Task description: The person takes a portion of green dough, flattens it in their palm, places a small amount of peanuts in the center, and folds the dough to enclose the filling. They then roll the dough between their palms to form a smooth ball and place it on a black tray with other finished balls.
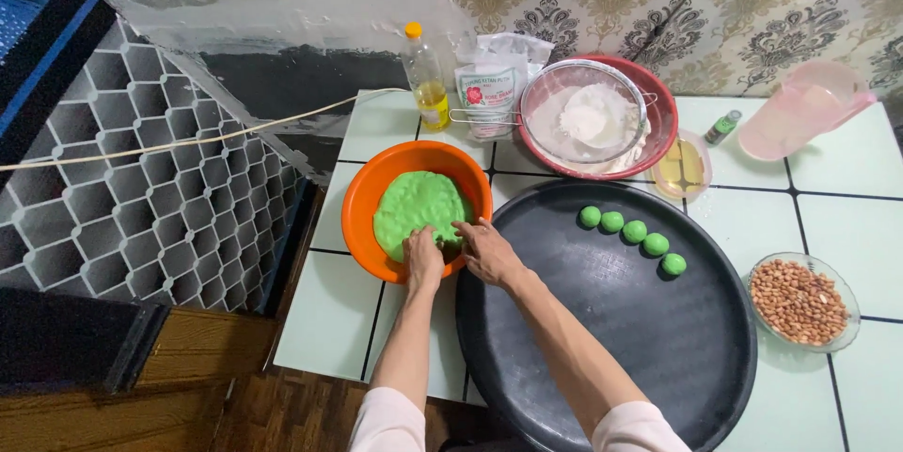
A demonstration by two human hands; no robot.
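Head view: black tray (pixel 602 339) nearest, five green balls (pixel 634 231) at its 1 o'clock. Left hand (pixel 423 256) and right hand (pixel 486 251) curled, pinching green dough (pixel 414 205) in orange bowl (pixel 367 198), at tray's 10 o'clock. Beyond, sieve (pixel 583 113).

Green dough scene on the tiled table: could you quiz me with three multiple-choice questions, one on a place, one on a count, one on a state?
1. Where is the big green dough?
A. in the orange bowl
B. on the black tray
C. in the sieve

2. How many green balls lie on the tray?
A. three
B. five
C. eight

3. What are the left hand and right hand doing?
A. resting apart on the table
B. pressing on the dough
C. holding the oil bottle

Answers: A, the dough fills the bowl; B, five balls sit in a curved row; B, both hands touch the dough's near edge.
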